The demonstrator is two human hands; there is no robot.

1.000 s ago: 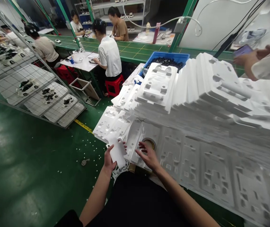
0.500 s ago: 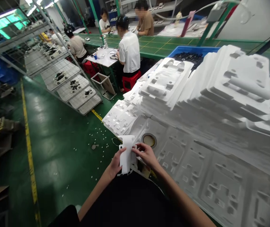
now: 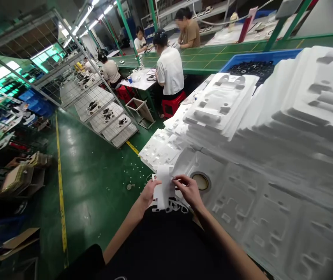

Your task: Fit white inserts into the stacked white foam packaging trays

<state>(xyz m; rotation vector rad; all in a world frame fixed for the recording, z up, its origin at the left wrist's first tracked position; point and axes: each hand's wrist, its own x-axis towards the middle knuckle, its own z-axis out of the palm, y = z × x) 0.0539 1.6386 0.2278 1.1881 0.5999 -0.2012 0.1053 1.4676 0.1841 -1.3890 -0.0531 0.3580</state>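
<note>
A white sheet piece (image 3: 163, 190) with cut-out edges hangs in front of my body. My left hand (image 3: 148, 192) grips its left edge, thumb laid over the front. At the right edge, my right hand (image 3: 187, 188) has thumb and index finger pinched together; whatever is between the fingertips is too small to make out. Thin white cut-out strips (image 3: 178, 205) dangle at the lower end of the sheet. Just right of my right hand, a round tape roll (image 3: 200, 181) lies on the moulded white trays (image 3: 236, 194).
Stacked white foam trays (image 3: 221, 101) rise at the right, beside a blue bin (image 3: 283, 56) of black parts. A wire rack (image 3: 108, 112) with model cars stands ahead left. A person in white (image 3: 170, 70) sits at a table. White bits dot the green floor (image 3: 87, 175).
The view has turned left, so the surroundings sit farther right. My right fingertips have drawn slightly away from the sheet's edge, and the loose strips at its bottom show more.
</note>
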